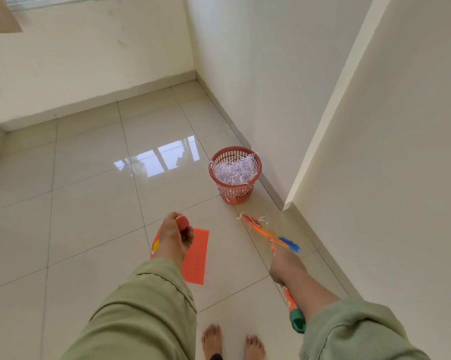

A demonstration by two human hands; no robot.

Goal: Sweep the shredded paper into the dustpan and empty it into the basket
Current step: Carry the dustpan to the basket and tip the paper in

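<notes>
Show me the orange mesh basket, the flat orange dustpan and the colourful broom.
orange plastic mesh basket (235,194): head view, front wall.
flat orange plastic dustpan (196,258): head view, middle of pan.
colourful orange-and-blue broom (267,233): head view, bristle head.

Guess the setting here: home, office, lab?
Probably a room in a home, near a corner. Cues: glossy tiled floor with cream walls and a skirting, a small orange basket of shredded paper by the wall, and the person's bare feet. Can't rule out a small office.
</notes>
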